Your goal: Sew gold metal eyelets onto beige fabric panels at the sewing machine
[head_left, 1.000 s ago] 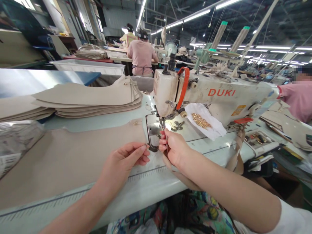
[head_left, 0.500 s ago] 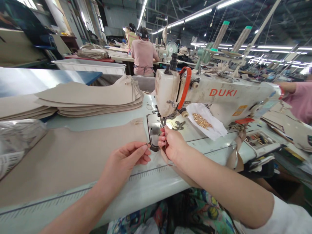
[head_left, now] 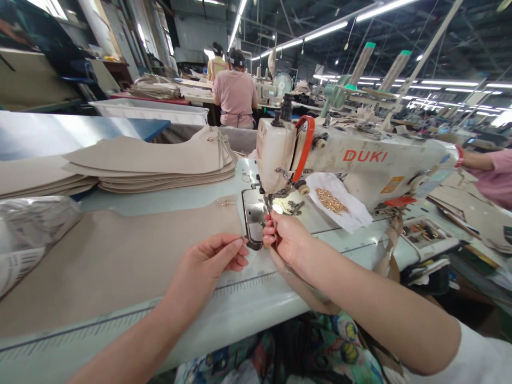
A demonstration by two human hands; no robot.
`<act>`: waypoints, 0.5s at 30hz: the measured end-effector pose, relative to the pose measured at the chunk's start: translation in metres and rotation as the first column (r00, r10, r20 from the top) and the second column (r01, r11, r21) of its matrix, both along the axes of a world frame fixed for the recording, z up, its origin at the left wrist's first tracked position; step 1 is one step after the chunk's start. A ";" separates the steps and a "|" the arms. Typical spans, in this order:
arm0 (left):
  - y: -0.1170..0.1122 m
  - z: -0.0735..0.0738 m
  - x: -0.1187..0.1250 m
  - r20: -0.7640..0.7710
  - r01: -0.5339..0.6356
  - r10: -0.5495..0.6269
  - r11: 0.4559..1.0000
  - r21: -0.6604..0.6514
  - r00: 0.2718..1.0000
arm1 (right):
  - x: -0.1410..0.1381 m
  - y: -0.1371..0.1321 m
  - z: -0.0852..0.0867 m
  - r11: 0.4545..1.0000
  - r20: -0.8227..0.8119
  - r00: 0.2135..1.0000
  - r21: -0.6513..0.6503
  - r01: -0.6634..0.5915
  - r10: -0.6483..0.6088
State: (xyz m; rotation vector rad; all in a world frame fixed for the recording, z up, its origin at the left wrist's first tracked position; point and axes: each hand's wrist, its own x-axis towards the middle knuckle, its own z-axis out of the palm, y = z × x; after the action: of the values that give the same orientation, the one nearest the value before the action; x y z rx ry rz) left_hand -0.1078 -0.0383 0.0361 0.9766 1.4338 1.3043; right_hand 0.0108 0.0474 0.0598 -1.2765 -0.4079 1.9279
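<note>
My left hand (head_left: 216,258) is closed in a pinch in front of the needle plate (head_left: 253,213); a tiny dark bit shows at the fingertips, too small to name. Under the needle of the sewing machine (head_left: 276,154), my right hand (head_left: 286,234) has its fingers curled around a beige fabric strip (head_left: 294,282), which trails below the wrist over the table edge. A large beige fabric panel (head_left: 140,256) lies flat to the left, its far right corner bearing a small metal fitting (head_left: 228,202).
Behind the panel lies a stack of beige pieces (head_left: 160,160). Gold metal fittings (head_left: 330,200) sit on white paper (head_left: 358,216) right of the needle. A plastic bag (head_left: 32,234) is at far left, a parts tray (head_left: 426,237) at right. A co-worker (head_left: 236,93) sits ahead.
My right hand shifts very slightly right and down, and more of the strip shows beneath it. The left hand keeps its pinch. At far right, a person's pink sleeve has moved a little.
</note>
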 end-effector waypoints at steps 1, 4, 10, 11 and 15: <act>0.000 0.000 0.000 -0.001 0.000 0.000 1.000 0.001 1.000 | 0.000 0.001 -0.001 1.000 0.006 1.000 -0.003 -0.004 0.004; 0.000 0.001 0.000 0.006 0.003 -0.003 1.000 0.001 1.000 | 0.000 0.004 -0.005 1.000 0.025 1.000 -0.010 -0.014 0.014; 0.000 0.002 0.001 0.004 -0.002 0.002 1.000 0.003 1.000 | -0.001 0.007 -0.005 1.000 0.058 0.998 -0.024 -0.020 0.021; 0.000 0.002 0.001 0.002 -0.008 0.008 1.000 0.002 1.000 | -0.001 0.007 -0.004 0.999 0.062 0.998 -0.026 -0.020 0.022; -0.001 0.004 0.001 0.004 -0.014 0.014 1.000 -0.002 1.000 | -0.001 0.008 0.000 1.000 0.075 0.997 -0.019 -0.015 0.016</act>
State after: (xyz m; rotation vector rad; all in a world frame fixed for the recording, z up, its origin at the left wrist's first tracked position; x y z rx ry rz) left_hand -0.1064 -0.0391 0.0396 0.9640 1.4410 1.3146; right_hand 0.0101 0.0551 0.0595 -1.3644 -0.4399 1.9048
